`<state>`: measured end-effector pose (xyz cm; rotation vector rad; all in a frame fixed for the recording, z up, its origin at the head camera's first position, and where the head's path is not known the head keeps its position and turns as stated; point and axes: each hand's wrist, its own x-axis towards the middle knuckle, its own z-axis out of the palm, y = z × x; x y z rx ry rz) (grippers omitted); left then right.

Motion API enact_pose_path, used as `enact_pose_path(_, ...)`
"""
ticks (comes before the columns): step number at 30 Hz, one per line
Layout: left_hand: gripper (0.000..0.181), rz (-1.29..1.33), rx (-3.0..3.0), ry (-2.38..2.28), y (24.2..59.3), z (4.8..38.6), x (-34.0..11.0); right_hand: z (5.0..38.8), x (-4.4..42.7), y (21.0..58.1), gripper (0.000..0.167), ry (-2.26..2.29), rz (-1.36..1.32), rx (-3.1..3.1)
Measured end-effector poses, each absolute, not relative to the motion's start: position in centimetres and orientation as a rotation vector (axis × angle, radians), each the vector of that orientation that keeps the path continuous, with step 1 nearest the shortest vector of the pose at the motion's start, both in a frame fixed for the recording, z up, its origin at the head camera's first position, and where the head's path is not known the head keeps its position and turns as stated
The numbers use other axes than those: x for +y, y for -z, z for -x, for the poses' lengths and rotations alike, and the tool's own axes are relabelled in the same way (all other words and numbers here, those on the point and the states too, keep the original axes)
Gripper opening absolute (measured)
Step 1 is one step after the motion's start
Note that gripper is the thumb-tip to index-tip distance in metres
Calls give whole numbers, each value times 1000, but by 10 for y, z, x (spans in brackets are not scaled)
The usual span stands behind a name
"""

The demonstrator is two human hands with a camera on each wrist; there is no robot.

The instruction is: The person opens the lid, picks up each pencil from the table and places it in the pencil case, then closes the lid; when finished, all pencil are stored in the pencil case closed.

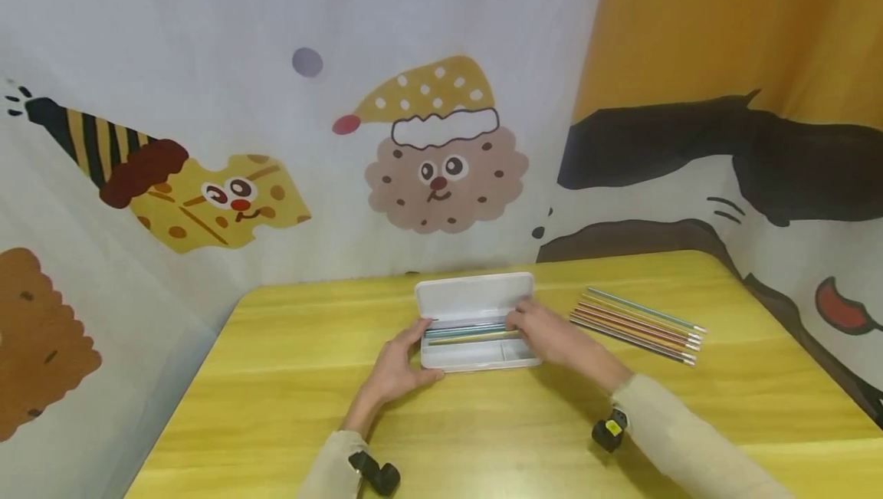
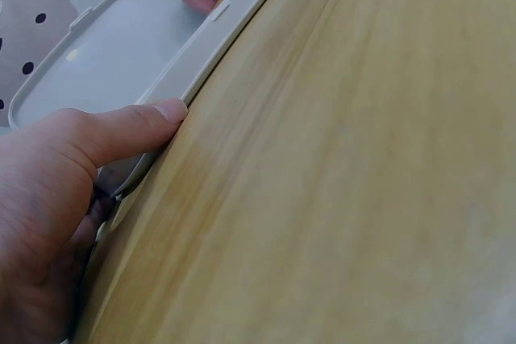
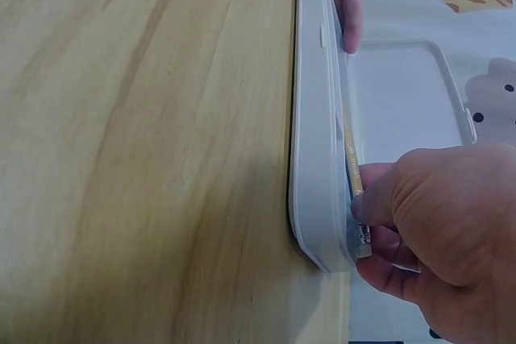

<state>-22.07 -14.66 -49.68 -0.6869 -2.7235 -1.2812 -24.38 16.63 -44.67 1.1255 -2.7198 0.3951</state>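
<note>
While the right hand [image 1: 548, 334] pinches it near its eraser end, the yellow pencil [image 3: 351, 147] lies lengthwise within the white pencil case [image 1: 476, 368], its held end at three o'clock and the other toward nine, as the head camera sees it. The pencil should be light and stiff, with a smooth barrel that could roll between the fingers, and any lead point would be its fragile part; a pinch near the eraser end or mid-barrel seems best.

Just on its twelve o'clock side, blue pencils [image 1: 465, 330] lie in the case. The open lid [image 1: 476, 296] stands tilted back at twelve. The case looks like thin, rigid plastic, likely light enough to slide, so a steady hold at one end suits it. The left hand [image 1: 396, 369] gives that at eight o'clock, gripping the end with its thumb on the front wall and fingers toward the back corner.

Farther out at three o'clock, apart from the case, a row of loose pencils [image 1: 638, 323] rests on the yellowish tabletop [image 1: 310, 407], eraser ends toward four. Beyond the tabletop, at twelve, hangs a cartoon-printed curtain [image 1: 262, 39].
</note>
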Motion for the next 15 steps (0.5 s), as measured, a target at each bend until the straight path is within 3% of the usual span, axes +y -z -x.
enact_pose_path(15, 92, 664, -2726, 1299, 495, 221, -145, 245, 163, 449, 18, -404, -1132, -2671)
